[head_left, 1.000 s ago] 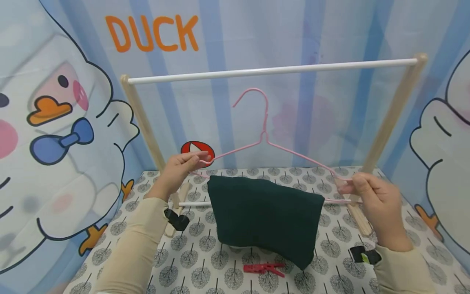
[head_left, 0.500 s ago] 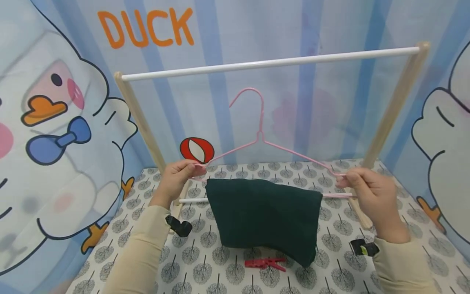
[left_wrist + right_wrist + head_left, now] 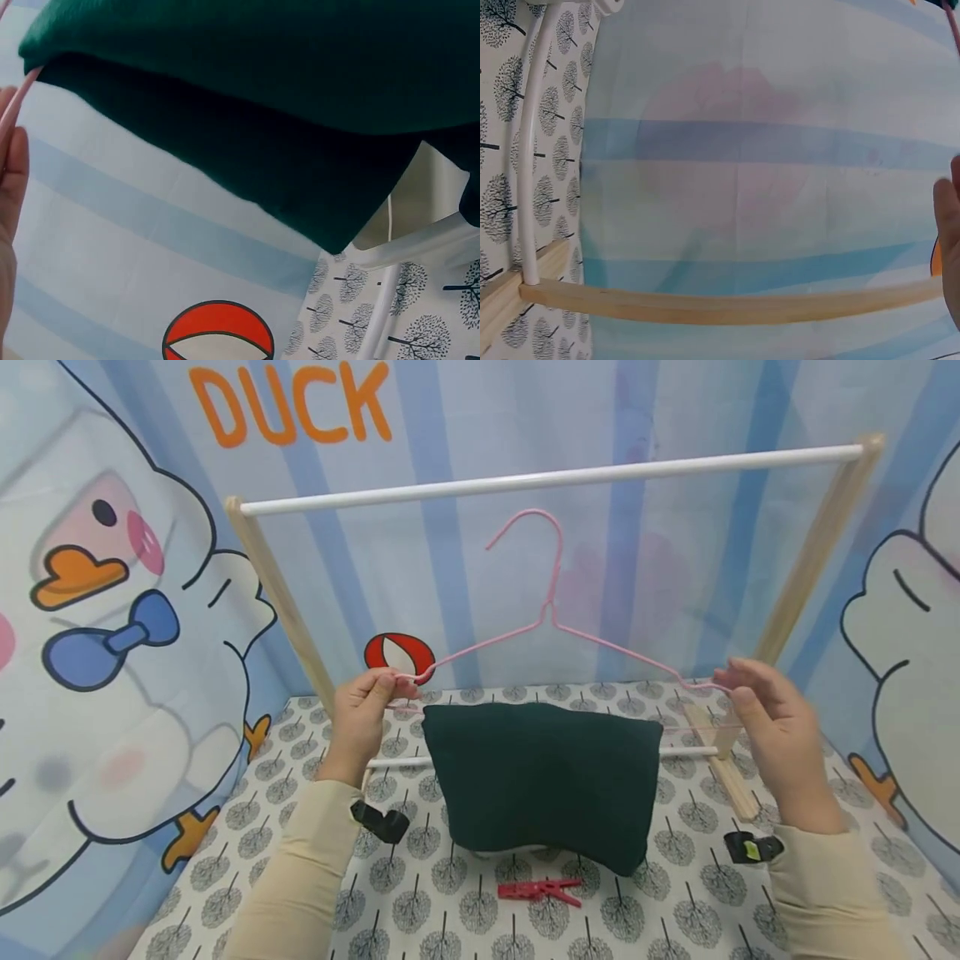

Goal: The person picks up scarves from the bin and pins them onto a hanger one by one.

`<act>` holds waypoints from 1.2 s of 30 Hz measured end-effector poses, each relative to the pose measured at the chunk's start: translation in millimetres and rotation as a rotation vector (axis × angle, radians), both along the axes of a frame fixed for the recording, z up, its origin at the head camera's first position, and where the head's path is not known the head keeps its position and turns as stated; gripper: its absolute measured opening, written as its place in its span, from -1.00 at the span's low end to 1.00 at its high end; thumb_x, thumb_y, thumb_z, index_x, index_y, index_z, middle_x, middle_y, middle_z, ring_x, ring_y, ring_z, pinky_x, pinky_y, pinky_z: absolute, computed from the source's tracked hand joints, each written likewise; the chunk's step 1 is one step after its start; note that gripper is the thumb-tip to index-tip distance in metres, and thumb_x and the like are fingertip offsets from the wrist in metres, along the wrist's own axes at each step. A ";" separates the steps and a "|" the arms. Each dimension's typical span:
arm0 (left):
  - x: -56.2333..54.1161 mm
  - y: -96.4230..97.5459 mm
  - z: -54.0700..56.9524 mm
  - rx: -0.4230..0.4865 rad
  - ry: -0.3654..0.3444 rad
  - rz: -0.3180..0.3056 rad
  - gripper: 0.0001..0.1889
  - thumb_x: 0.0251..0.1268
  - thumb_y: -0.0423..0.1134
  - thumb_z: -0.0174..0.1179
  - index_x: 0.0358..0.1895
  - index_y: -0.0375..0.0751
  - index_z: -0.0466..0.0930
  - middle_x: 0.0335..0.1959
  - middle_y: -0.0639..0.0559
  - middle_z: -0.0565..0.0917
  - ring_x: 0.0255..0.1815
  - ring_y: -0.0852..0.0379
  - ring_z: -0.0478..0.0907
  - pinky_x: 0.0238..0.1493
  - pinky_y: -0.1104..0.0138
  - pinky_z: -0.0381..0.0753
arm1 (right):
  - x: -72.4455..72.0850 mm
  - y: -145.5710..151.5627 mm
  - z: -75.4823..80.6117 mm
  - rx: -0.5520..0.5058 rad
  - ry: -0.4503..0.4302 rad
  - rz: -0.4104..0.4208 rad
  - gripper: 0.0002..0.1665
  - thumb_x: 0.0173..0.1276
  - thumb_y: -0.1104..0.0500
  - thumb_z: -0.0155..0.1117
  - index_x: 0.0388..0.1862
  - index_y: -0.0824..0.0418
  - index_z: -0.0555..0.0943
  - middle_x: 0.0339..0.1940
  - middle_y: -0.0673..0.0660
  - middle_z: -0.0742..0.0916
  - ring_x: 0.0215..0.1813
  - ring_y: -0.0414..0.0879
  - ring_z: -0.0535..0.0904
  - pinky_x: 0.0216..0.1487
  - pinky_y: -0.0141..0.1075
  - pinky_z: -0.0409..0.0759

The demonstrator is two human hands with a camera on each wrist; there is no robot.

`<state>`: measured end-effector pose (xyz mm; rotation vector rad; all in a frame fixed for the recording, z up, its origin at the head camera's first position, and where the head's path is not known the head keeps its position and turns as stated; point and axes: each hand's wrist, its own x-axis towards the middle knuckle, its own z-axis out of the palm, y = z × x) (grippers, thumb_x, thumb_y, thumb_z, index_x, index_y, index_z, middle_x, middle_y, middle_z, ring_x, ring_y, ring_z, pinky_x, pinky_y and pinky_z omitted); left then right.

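A pink wire hanger (image 3: 622, 652) is held up in front of the rack, its hook (image 3: 558, 556) pointing upward. Over its lower bar hangs a folded dark green cloth (image 3: 543, 781). My left hand (image 3: 360, 718) pinches the hanger's left end between thumb and fingers. At the right end, my right hand (image 3: 780, 739) has the wire between its thumb and fingers, which look less curled. In the left wrist view the green cloth (image 3: 225, 112) fills the top. The right wrist view shows only the edge of my right hand (image 3: 949, 232).
Behind the hanger stands a rack with a white top rail (image 3: 555, 482) and wooden posts (image 3: 810, 556). A red clothespin (image 3: 538, 890) lies on the tree-patterned tablecloth (image 3: 405, 906), below the cloth. A printed duck curtain (image 3: 480, 585) backs the scene.
The hanger and cloth have risen a little and shifted right, the right end most. My right hand has moved up with its fingers loosened. The head view has tilted slightly.
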<state>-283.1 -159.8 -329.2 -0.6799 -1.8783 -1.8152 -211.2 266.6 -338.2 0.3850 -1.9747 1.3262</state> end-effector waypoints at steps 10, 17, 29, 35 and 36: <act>7.6 -3.6 3.5 0.135 0.018 0.105 -0.77 0.37 -0.25 0.03 -0.32 -0.32 0.62 -0.45 0.15 0.70 -0.39 0.23 0.65 -0.12 0.37 0.61 | 15.0 0.6 -34.1 0.095 -0.166 -0.070 -0.51 0.51 0.18 -0.16 0.39 0.12 0.25 0.26 -0.19 0.46 0.20 -0.56 0.27 0.14 -0.72 0.21; 13.6 -1.1 8.8 0.227 0.053 0.150 -0.73 0.35 -0.27 0.05 -0.32 -0.47 0.58 -0.45 0.11 0.69 -0.42 0.23 0.64 -0.09 0.37 0.60 | 28.6 -25.7 -66.0 0.179 -0.376 -0.207 -0.47 0.51 0.03 -0.16 0.34 0.25 0.32 0.21 0.30 0.52 0.19 -0.22 0.49 0.04 -0.34 0.53; 18.3 7.0 16.3 0.285 0.083 0.206 -0.80 0.35 -0.28 0.05 -0.40 -0.15 0.64 -0.49 0.12 0.68 -0.43 0.23 0.65 -0.12 0.38 0.59 | 49.9 -78.3 -101.1 0.557 -0.405 0.106 -0.53 0.25 0.12 0.27 0.07 0.35 0.55 0.08 0.33 0.61 0.09 0.22 0.55 0.02 0.04 0.53; 19.8 12.5 15.2 0.297 0.104 0.212 -0.78 0.35 -0.32 0.03 -0.43 -0.26 0.62 -0.50 0.12 0.67 -0.45 0.22 0.64 -0.14 0.36 0.61 | 60.6 -94.5 -113.1 0.594 -0.269 0.061 -0.56 0.08 0.21 0.40 -0.05 0.38 0.60 0.03 0.34 0.63 0.03 0.22 0.58 -0.02 -0.01 0.56; 20.1 13.1 15.1 0.295 0.107 0.216 -0.78 0.35 -0.32 0.03 -0.43 -0.26 0.62 -0.50 0.12 0.67 -0.45 0.21 0.64 -0.14 0.35 0.61 | 61.8 -97.2 -114.8 0.588 -0.275 0.062 -0.56 0.07 0.22 0.41 -0.06 0.38 0.61 0.02 0.33 0.64 0.03 0.22 0.58 -0.01 0.00 0.55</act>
